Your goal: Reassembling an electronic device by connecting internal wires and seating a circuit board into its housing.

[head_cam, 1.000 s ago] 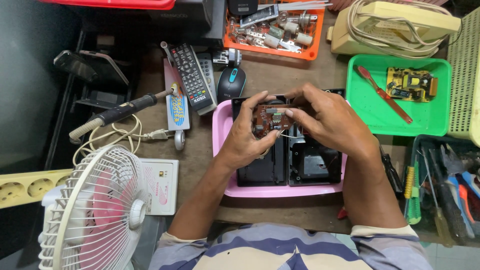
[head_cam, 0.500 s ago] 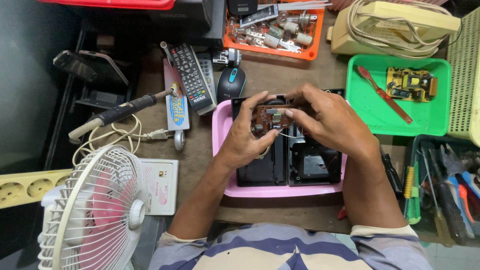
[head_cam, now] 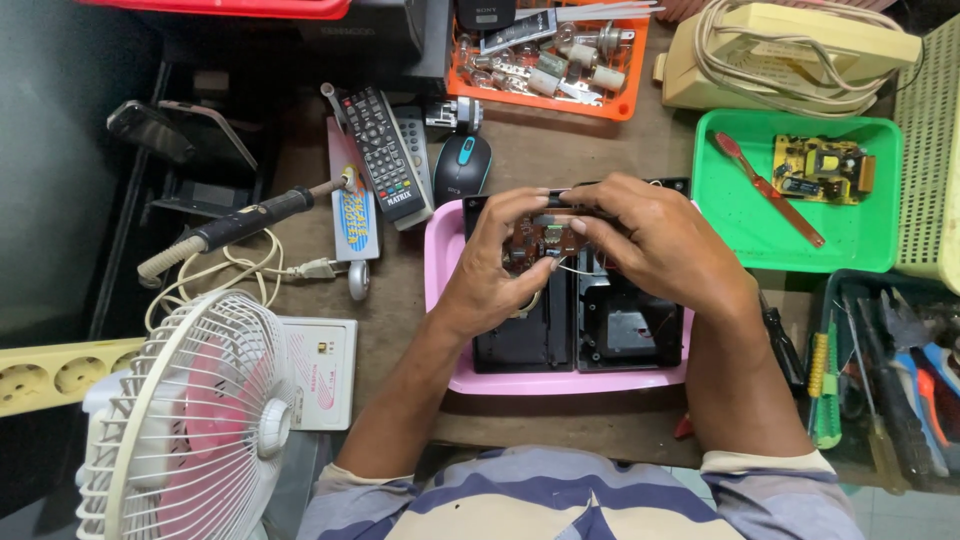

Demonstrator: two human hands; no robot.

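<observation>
A white fan [head_cam: 190, 420] stands at the near left corner of the worktop [head_cam: 580, 150]. Just behind it lies a soldering iron [head_cam: 250, 222], and next to that a black remote [head_cam: 385, 155]. A black mouse [head_cam: 463, 166] sits near the far edge. In the middle is a pink tray [head_cam: 440, 290] with a black case [head_cam: 575, 325] lying open inside it. Above the tray, the left hand [head_cam: 490, 275] and the right hand [head_cam: 655, 245] both grip a small brown board [head_cam: 545, 238], fingers curled tight around its ends. The board is held just over the far part of the case. Farther right is a green tray [head_cam: 740, 215] with a yellow board [head_cam: 822, 168] and a red tool [head_cam: 768, 188] in it. Screwdrivers [head_cam: 825, 385] lie near the right edge.
</observation>
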